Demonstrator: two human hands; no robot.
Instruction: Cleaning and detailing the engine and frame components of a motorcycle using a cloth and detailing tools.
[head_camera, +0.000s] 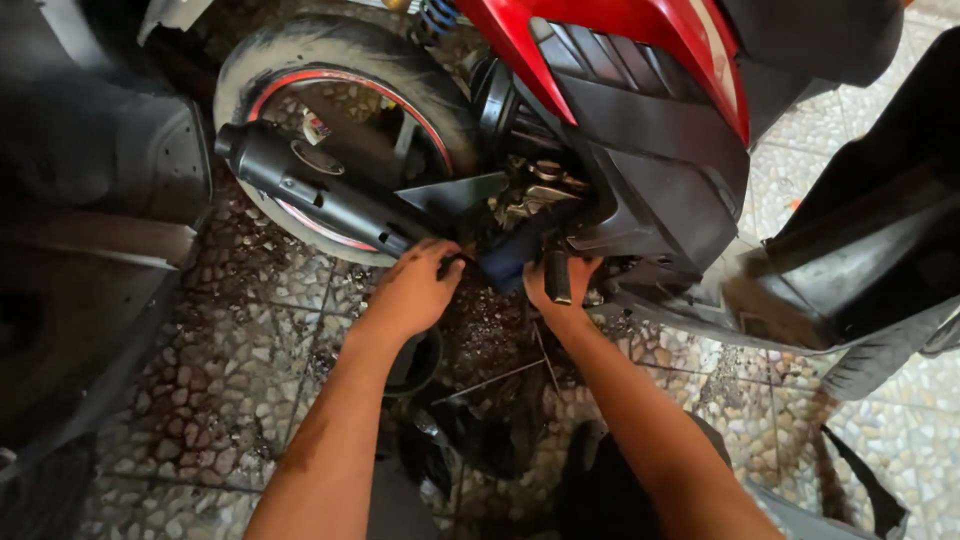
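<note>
Low beside the red-and-black scooter (640, 130), left hand (415, 290) grips under the black metal exhaust pipe (320, 190); right hand (560, 285) closes around a black kick lever (557, 277) near the engine.

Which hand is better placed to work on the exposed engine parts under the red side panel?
Right, probably. The right hand sits directly below the exposed engine parts, gripping a dark part there. The left hand is further over, at the front end of the black exhaust.
</note>
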